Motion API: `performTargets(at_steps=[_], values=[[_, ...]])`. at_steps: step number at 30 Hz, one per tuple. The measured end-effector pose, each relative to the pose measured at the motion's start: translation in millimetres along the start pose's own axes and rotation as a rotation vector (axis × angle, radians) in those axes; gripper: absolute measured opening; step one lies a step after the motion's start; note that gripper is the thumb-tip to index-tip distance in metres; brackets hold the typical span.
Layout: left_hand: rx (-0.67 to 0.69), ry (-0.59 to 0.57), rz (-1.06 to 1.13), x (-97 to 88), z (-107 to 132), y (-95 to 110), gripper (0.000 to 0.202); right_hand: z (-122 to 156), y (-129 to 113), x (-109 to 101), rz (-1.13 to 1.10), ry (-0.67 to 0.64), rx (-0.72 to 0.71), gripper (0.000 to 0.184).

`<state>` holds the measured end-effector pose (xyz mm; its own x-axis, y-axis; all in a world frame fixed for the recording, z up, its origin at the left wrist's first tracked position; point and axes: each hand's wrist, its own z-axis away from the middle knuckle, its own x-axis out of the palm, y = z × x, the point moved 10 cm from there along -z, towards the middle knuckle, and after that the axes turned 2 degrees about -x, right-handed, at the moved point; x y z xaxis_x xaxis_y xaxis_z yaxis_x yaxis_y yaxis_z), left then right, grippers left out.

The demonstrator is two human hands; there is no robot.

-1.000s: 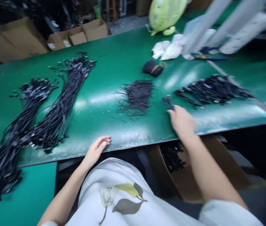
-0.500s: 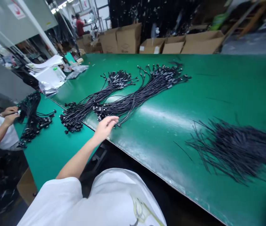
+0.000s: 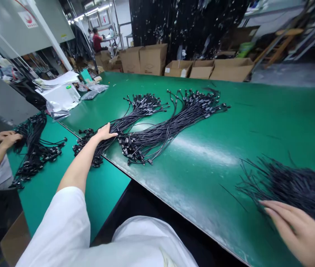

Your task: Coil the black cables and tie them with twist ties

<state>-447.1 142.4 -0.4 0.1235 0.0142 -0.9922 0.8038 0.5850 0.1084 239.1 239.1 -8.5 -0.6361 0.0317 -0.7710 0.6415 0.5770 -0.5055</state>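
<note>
While the hall ran back into the distance, a long green-topped workbench (image 3: 207,155) filled most of the view. Beyond its far edge stood a row of cardboard boxes (image 3: 151,59), with a person in a red shirt (image 3: 97,41) well behind them. At the bench's far left end lay a stack of white papers (image 3: 57,79) and some plastic bags (image 3: 97,88). Left of the bench, a lower green table (image 3: 101,193) carried a loose bundle of black cables (image 3: 36,148), with a co-worker's hands (image 3: 7,139) at its near side.

On the bench, two long bundles of connector cables (image 3: 143,111) (image 3: 190,115) lay side by side near the front edge. The left hand (image 3: 105,132), below a white sleeve (image 3: 59,218), rested on the left bundle, its fingers spread open and gripping nothing. At the bench's right front, the right hand (image 3: 296,231) lay at the edge of a heap of thin black wires (image 3: 293,189), its fingers extended, together and not closed on anything.
</note>
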Motion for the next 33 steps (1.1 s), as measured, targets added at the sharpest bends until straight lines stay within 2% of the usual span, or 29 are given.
performTargets(at_steps=[2, 4, 7, 9, 12, 14, 17, 21, 24, 26, 30, 33], values=[[0.044, 0.008, 0.013, 4.9, -17.9, 11.5, 0.103, -24.6, -17.3, 27.0, -0.075, -0.108, -0.042, 0.039], [0.087, 0.002, 0.035, 5.2, -42.3, 28.1, 0.103, -57.0, -46.9, 48.3, -0.139, -0.226, -0.07, 0.038], [0.172, -0.069, 0.085, 3.1, -84.4, 58.3, 0.096, -113.7, -111.3, 74.4, -0.235, -0.365, -0.137, 0.044], [0.214, -0.08, 0.104, 0.2, -109.4, 78.3, 0.1, -147.4, -157.0, 97.3, -0.297, -0.465, -0.2, 0.046], [0.237, -0.035, 0.113, 3.8, -137.4, 108.7, 0.117, -181.6, -209.6, 134.6, -0.365, -0.562, -0.288, 0.04], [0.247, -0.011, 0.119, 14.3, -151.2, 131.6, 0.115, -191.5, -229.2, 156.4, -0.404, -0.577, -0.328, 0.035], [0.235, 0.044, 0.136, 29.4, -171.2, 161.9, 0.104, -184.8, -234.6, 187.3, -0.459, -0.62, -0.34, 0.031], [0.184, 0.125, 0.198, 32.9, -196.1, 177.1, 0.085, -156.4, -204.8, 225.1, -0.577, -0.649, -0.185, 0.031], [0.177, 0.169, 0.301, 19.7, -212.0, 170.1, 0.053, -142.8, -175.3, 236.5, -0.664, -0.493, -0.032, 0.034], [0.177, 0.205, 0.392, 5.5, -222.6, 160.1, 0.04, -137.6, -167.9, 236.9, -0.655, -0.405, -0.025, 0.033], [0.166, 0.256, 0.569, -14.8, -243.4, 137.7, 0.035, -135.5, -171.0, 237.7, -0.638, -0.393, -0.052, 0.031], [0.129, 0.247, 0.649, -13.2, -257.5, 122.0, 0.036, -137.1, -169.9, 237.2, -0.639, -0.39, -0.027, 0.031]])
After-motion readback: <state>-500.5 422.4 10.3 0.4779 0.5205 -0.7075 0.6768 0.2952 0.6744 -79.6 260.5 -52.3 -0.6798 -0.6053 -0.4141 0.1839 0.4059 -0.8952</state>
